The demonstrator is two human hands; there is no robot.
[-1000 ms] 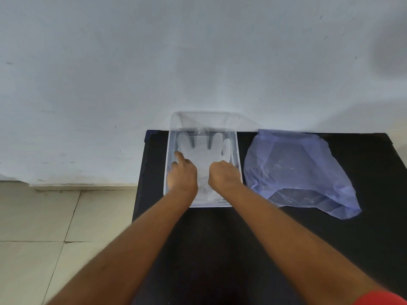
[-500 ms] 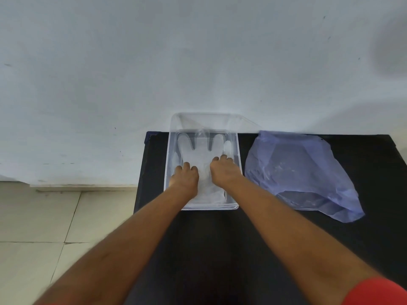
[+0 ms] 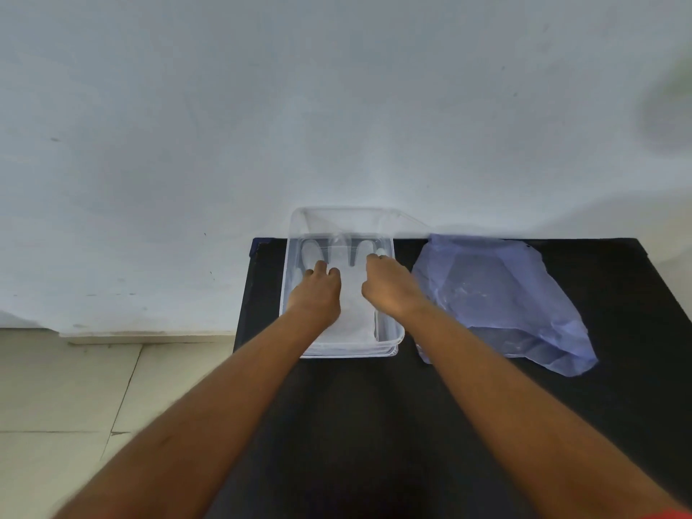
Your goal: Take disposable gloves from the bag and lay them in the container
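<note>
A clear plastic container (image 3: 391, 340) stands at the table's far left, against the wall. A translucent white disposable glove (image 3: 352, 294) lies flat inside it, fingers pointing to the wall. My left hand (image 3: 318, 294) rests on the glove's left side with its fingers curled under, pressing down. My right hand (image 3: 389, 286) is over the glove's right side, its fingertips pinched at the tip of the rightmost glove finger. The bluish see-through bag (image 3: 498, 297) lies crumpled to the right of the container, its mouth toward me.
The black table (image 3: 618, 294) ends at the white wall behind and at a left edge just beside the container. Beige floor tiles (image 3: 75, 398) lie beyond that left edge.
Both hands have slid farther up the glove toward its fingers. The right hand has shifted right to the outermost glove finger and closed its fingertips there.
</note>
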